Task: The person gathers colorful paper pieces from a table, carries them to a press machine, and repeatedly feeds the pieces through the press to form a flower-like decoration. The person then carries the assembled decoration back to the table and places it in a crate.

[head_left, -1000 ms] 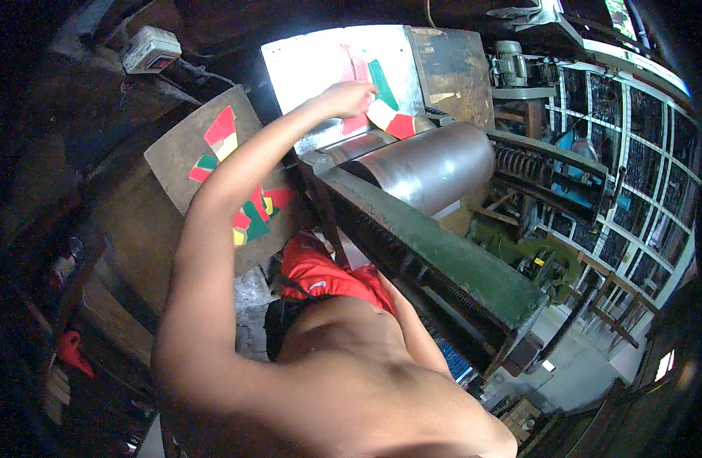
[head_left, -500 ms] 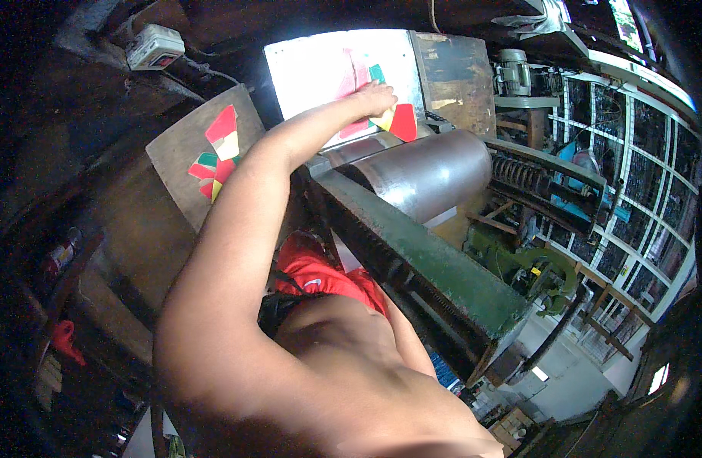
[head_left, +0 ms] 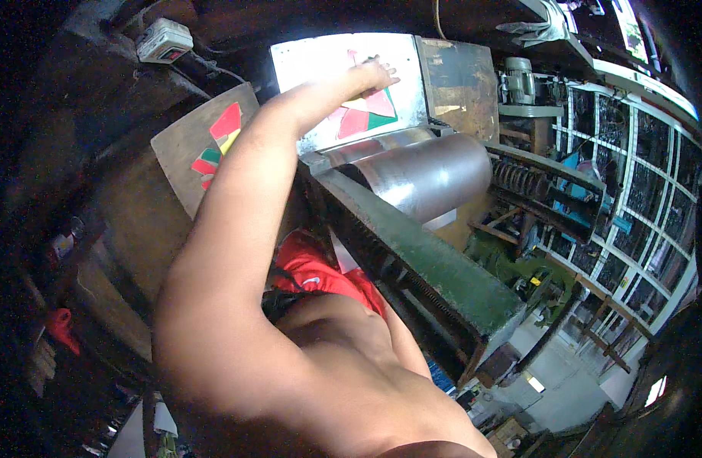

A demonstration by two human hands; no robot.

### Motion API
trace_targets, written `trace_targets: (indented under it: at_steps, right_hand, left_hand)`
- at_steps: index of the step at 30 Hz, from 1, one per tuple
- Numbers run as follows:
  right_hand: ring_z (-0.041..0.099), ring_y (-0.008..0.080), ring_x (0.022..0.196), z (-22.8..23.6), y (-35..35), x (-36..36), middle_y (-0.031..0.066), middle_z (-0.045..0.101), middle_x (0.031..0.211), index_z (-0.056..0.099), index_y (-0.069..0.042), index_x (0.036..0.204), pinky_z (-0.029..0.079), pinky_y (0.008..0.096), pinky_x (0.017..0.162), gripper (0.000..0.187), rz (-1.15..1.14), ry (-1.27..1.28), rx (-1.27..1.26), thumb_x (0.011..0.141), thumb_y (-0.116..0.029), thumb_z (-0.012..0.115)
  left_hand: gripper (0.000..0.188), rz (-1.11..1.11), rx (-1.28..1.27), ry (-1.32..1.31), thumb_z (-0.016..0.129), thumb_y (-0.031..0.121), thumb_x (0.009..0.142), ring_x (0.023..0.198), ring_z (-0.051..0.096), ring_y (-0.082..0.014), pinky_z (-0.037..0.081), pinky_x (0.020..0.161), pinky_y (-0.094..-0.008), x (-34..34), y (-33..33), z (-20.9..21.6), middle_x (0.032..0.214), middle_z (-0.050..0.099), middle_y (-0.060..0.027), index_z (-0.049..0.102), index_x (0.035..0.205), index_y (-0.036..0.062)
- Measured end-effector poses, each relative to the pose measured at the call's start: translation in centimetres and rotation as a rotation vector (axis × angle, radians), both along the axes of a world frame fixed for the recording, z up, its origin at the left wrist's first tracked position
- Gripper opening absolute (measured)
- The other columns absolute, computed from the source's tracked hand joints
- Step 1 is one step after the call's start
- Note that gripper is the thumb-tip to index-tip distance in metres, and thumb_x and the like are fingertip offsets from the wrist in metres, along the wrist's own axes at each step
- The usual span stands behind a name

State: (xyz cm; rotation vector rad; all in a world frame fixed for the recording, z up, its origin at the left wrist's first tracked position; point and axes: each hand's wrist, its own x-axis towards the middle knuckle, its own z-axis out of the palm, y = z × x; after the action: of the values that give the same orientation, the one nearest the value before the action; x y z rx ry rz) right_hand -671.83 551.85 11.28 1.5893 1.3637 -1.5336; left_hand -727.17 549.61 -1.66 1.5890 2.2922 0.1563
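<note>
My left hand lies over a bright metal plate at the top, its fingers spread and pressing on or just above some flat coloured pieces. Below the hand, a green piece and a red piece lie near the plate's front edge, with pink and yellow ones partly under the wrist. Glare washes out part of the plate. My right arm runs down beside my body behind the machine frame; the right hand is hidden.
Just in front of the plate sits a large steel roller in a green machine frame. A wooden board on the left carries more red, yellow and green pieces. Another worn board adjoins the plate; a motor stands beyond.
My left hand has shifted slightly up the plate and its fingers have spread. The pieces under it are arranged differently: a red and a green one now lie nearer the plate's front edge.
</note>
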Motion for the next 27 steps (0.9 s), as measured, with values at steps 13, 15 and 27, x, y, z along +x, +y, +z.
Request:
trace_targets:
  at_steps: [13, 15, 27]
  right_hand:
    - [0.056, 0.0155, 0.08, -0.4, 1.9, 1.3, 0.0036, 0.053, 0.084, 0.057, -0.004, 0.1, 0.053, 0.0341, 0.075, 0.028, 0.062, 0.033, -0.017, 0.097, -0.032, 0.051]
    - [0.056, 0.0155, 0.08, -0.5, 2.0, 1.4, 0.0036, 0.053, 0.084, 0.057, -0.004, 0.1, 0.053, 0.0341, 0.075, 0.028, 0.073, 0.045, -0.019, 0.096, -0.032, 0.051]
    - [0.055, 0.0154, 0.081, -2.8, 3.2, 2.3, 0.0037, 0.053, 0.085, 0.057, -0.004, 0.101, 0.053, 0.034, 0.075, 0.028, 0.145, 0.099, -0.027, 0.096, -0.032, 0.052]
  left_hand:
    - [0.058, 0.154, -0.293, 0.016, 0.086, 0.021, 0.057, 0.113, 0.054, -0.0253, 0.04, 0.095, -0.051, 1.9, -3.2, 2.5, 0.117, 0.062, -0.0109, 0.064, 0.11, 0.0088]
    - [0.054, 0.13, -0.35, -0.038, 0.086, 0.021, 0.057, 0.111, 0.056, -0.0249, 0.041, 0.094, -0.0497, 1.5, -3.6, 2.3, 0.115, 0.064, -0.0111, 0.067, 0.106, 0.0083]
    - [0.04, 0.509, -0.089, -0.048, 0.079, 0.015, 0.063, 0.094, 0.065, -0.0287, 0.052, 0.079, -0.0412, 6.3, -13.3, 3.8, 0.1, 0.068, -0.0153, 0.069, 0.099, 0.0035]
